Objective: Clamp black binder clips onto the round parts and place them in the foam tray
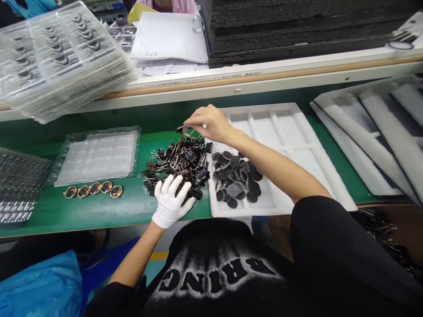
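Note:
A heap of black binder clips (185,154) with silver wire handles lies on the green bench. My left hand (172,200), in a white glove, rests on the near edge of this heap with its fingers spread. Bare and raised over the heap's far side, my right hand (209,123) pinches a dark binder clip (181,129) between thumb and fingertips; part of that clip is hidden. Several dark round discs (234,174) are piled in the white foam tray (322,176) under my right forearm.
Left of the clips are a clear plastic tray (99,154) and a row of gold-rimmed round pieces (95,188). Stacked clear trays (62,61) lean over the back ledge (238,81). More foam trays (373,136) lie at right. A person in pink (183,6) sits opposite.

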Demonstrator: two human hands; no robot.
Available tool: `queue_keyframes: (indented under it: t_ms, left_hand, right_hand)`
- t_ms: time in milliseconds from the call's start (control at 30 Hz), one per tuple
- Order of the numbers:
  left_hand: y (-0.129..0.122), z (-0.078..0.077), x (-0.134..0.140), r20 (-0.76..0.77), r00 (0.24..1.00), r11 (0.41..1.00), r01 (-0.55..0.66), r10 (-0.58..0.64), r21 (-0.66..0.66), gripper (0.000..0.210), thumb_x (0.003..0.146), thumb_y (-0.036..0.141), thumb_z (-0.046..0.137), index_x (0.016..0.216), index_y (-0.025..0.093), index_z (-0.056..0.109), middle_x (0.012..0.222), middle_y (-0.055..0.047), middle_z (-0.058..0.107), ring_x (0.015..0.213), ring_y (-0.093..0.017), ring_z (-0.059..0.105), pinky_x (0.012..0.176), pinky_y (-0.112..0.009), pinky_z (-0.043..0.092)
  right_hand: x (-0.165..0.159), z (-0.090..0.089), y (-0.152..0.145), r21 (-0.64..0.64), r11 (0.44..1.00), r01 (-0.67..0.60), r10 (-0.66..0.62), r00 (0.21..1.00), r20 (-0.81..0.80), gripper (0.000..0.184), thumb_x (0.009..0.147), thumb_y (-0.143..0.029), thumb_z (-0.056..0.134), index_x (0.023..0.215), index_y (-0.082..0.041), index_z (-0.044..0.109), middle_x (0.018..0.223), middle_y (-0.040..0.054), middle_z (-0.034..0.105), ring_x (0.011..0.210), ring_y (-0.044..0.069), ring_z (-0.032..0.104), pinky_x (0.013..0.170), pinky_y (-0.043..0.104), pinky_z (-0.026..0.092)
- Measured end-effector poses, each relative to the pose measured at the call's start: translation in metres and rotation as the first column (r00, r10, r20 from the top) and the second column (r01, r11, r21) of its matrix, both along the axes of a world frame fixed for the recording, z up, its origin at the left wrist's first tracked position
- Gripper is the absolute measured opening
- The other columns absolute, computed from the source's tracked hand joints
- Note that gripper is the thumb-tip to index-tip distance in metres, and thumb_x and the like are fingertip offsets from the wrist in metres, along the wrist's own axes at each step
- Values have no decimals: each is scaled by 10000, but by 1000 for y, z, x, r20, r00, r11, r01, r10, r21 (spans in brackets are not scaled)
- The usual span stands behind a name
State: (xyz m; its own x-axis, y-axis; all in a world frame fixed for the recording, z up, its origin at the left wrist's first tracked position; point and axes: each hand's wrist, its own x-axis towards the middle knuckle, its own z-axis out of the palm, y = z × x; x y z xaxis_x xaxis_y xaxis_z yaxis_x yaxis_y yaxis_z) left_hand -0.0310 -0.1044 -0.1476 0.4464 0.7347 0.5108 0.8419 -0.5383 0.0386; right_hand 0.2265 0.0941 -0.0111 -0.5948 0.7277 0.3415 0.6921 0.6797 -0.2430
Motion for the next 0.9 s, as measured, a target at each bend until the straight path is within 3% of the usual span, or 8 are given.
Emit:
queue_keyframes:
  t_ms: [100,200,333,433,500,633,800,900]
  left_hand:
    - [3,-2,-2,42,999,999,14,-16,34,548,890,434,719,1422,319,659,1492,-125,642,1491,-384,479,1223,-586,260]
    - [7,-3,-4,44,998,997,31,-34,73,609,894,390,710,1485,296,594,1513,-155,615,1497,-395,474,1209,-594,287]
    - [8,-5,-6,70,997,996,25,-31,87,687,885,366,699,1548,323,522,1568,-153,564,1510,-411,459,1200,-609,301]
    - [7,-6,-7,69,997,994,34,-41,104,709,877,370,707,1554,318,503,1560,-165,559,1509,-415,455,1183,-610,330]
    - [7,-7,-5,62,997,994,44,-50,104,718,873,397,714,1553,313,498,1559,-175,549,1512,-421,444,1176,-613,339]
    - [11,-9,-2,55,998,996,26,-31,82,719,872,482,699,1539,296,506,1583,-185,514,1541,-431,394,1192,-619,317]
    - [12,-17,-5,185,983,999,-11,1,52,685,899,565,560,1504,246,534,1570,-194,530,1572,-413,343,1233,-626,249]
    - [4,-18,-10,229,961,988,-157,155,-9,650,900,636,468,1401,246,612,1504,-175,592,1545,-387,391,1234,-618,268]
  right_hand:
    - [-12,2,-32,63,983,-174,163,975,148,506,1138,-232,265,1312,-306,734,1283,36,756,1154,217,641,1030,455,392]
    - [-20,-4,-51,21,957,-291,273,919,284,525,1116,-136,256,1348,-292,701,1356,57,727,1174,205,637,1033,445,392]
    - [-1,-7,-61,34,952,-303,293,939,182,436,1138,-342,377,1533,-249,539,1549,112,602,1307,243,600,1055,443,396]
    - [41,-1,-63,8,984,-179,179,984,25,446,1126,-416,413,1493,-234,588,1459,119,671,1312,274,612,1072,469,401]
    - [77,2,-64,-72,997,2,-4,1000,-28,394,1106,-366,437,1371,-233,697,1339,113,736,1238,297,655,1065,497,425]
    - [134,-8,-66,-361,880,310,-300,950,86,349,949,-263,636,1262,-196,775,1302,128,759,1195,329,685,1062,471,477]
    - [145,-43,-73,-483,810,332,-329,940,95,249,794,-293,766,1030,-225,811,1053,102,817,983,310,743,937,441,556]
    - [142,-56,-79,-502,800,327,-367,930,21,135,772,-405,766,787,-274,740,926,109,802,954,344,744,950,498,551]
